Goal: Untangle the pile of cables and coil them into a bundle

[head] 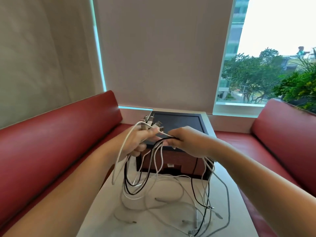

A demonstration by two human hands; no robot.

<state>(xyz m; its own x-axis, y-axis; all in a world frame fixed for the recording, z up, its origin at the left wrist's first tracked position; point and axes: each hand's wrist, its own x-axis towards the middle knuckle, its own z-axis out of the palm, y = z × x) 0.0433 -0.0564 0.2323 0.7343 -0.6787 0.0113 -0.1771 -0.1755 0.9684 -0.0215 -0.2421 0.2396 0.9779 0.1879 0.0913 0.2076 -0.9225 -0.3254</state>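
Above the middle of the white counter [171, 219] you hold both hands raised, close to each other but not touching. Your left hand [138, 142] is closed around a group of cables [153, 185], and their plug ends [150, 123] stick out from the top of the fist, toward 12 o'clock. Your right hand [184, 142] stands just beside it, at 3 o'clock from the left one, and its fingers are pinched together on a black cable [164, 139] and a white cable [165, 134]. These two short pieces run across the small gap between your hands.

From both hands the cables hang down toward 6 o'clock. Under the left hand they make long loops, white and black together, and one white loop [119, 161] swings out at 8 o'clock from this hand. Under the right hand several grey and white strands fall at 5 o'clock and reach the counter. The loose ends lie spread on the counter below your hands, still crossing each other in many places, so I cannot tell which strand belongs to which plug.

Behind your hands, at 12 o'clock, a dark box [179, 124] with a wooden front stands on the counter, and some cables hang in front of it. Red sofa seats [59, 134] are at 9 o'clock and at 3 o'clock from the counter.
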